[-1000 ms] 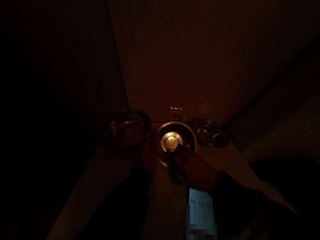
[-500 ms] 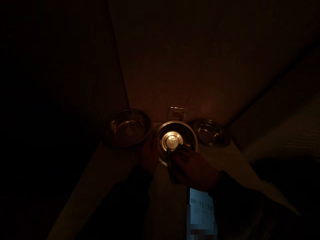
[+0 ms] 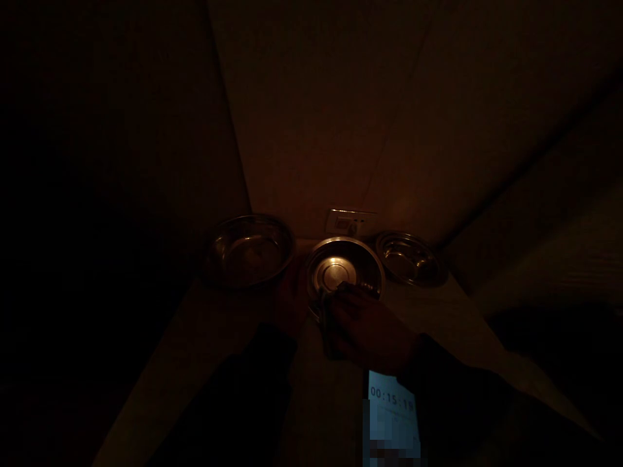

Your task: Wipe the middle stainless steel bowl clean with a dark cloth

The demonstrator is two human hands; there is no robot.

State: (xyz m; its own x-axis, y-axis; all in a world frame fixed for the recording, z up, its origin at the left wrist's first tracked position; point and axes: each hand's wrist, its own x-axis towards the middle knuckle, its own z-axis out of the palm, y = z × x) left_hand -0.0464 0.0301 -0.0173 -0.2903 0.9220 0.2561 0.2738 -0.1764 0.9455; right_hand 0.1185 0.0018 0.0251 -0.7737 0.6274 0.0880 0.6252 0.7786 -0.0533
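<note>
The scene is very dark. A steel bowl (image 3: pixel 357 256) stands in the middle of a pale counter (image 3: pixel 209 337), tilted toward me. My left hand (image 3: pixel 291 301) grips its left rim. My right hand (image 3: pixel 365 324) is closed on a dark cloth (image 3: pixel 327 318) and presses it against the near inside of the bowl.
A larger steel bowl (image 3: pixel 248 250) sits to the left and a shallower one (image 3: pixel 409 258) to the right. A wall socket (image 3: pixel 348 222) is behind them. A lit phone screen (image 3: pixel 392 415) showing a timer lies on the counter near me.
My right hand with the cloth has shifted slightly left and up over the bowl's near side. The view has grown a little darker.
</note>
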